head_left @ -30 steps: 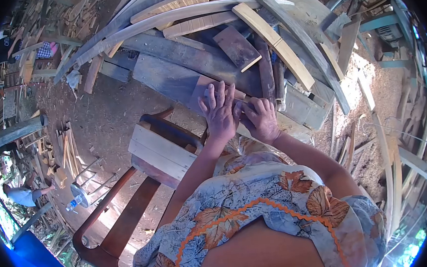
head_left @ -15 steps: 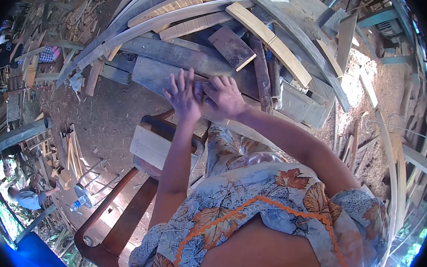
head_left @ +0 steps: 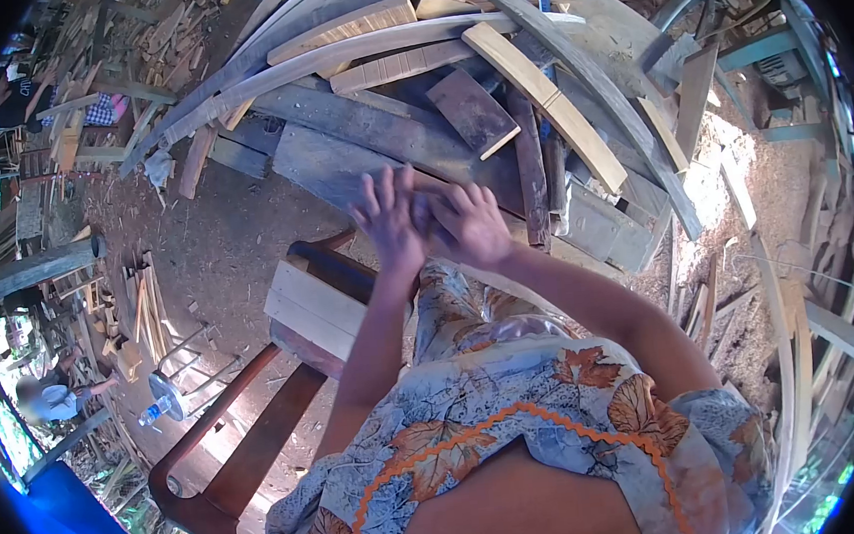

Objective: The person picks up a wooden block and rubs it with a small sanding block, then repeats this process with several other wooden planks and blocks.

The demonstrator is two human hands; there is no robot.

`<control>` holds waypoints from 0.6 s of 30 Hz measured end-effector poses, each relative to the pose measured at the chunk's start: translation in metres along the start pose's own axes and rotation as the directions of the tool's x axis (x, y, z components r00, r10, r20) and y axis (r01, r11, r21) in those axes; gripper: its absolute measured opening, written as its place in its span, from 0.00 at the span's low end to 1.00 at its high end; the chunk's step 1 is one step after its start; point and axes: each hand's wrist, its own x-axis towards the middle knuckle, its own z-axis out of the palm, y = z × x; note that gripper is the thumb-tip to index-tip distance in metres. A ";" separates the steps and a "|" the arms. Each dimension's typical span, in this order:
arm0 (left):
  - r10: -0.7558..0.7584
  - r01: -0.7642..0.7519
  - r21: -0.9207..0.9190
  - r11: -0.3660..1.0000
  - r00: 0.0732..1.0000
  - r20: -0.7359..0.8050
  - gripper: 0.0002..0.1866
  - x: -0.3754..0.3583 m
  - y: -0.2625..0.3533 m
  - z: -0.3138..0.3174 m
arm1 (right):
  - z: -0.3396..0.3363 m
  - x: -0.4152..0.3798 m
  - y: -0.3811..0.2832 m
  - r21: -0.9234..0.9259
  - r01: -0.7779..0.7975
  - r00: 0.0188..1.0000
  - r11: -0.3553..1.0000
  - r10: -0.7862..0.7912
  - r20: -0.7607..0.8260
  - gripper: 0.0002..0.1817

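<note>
My left hand [head_left: 391, 225] is raised in front of my body with its fingers spread. My right hand [head_left: 466, 224] touches it near the thumbs, its fingers also apart. No object shows in either hand, though the spot between the palms is partly hidden. Behind the fingertips lies a wide grey board [head_left: 324, 165]. A dark rectangular block [head_left: 470, 111] rests on the boards beyond my right hand, beside a pale curved wood piece [head_left: 544, 102]. Below and left of my left hand is a pale board [head_left: 315, 304] on a brown wooden chair [head_left: 246, 452].
A round stool [head_left: 168, 396] with a plastic bottle [head_left: 154, 411] stands at the left. Two people are at the left edge, one seated [head_left: 54, 402], one farther back [head_left: 18, 101]. Long curved strips [head_left: 331, 62] cross the wood pile. A blue sheet [head_left: 86, 525] fills the lower left.
Both hands have moved a little lower in the view and slightly right, still touching. The surroundings have shifted slightly with the camera.
</note>
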 end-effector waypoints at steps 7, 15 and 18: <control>0.029 -0.027 0.053 0.998 0.999 -0.026 0.28 0.030 -0.025 -0.003 | 0.016 0.028 0.008 -0.113 0.064 0.998 0.992 -0.066 -0.016 0.27; 0.056 -0.050 -0.052 0.997 0.992 0.111 0.31 -0.050 0.043 -0.012 | -0.019 -0.070 0.003 -0.055 0.045 0.999 0.997 -0.045 0.001 0.25; 0.069 -0.064 -0.061 0.996 0.995 0.074 0.31 -0.049 0.041 -0.011 | -0.018 -0.068 0.001 -0.071 0.030 0.999 0.997 -0.029 0.013 0.24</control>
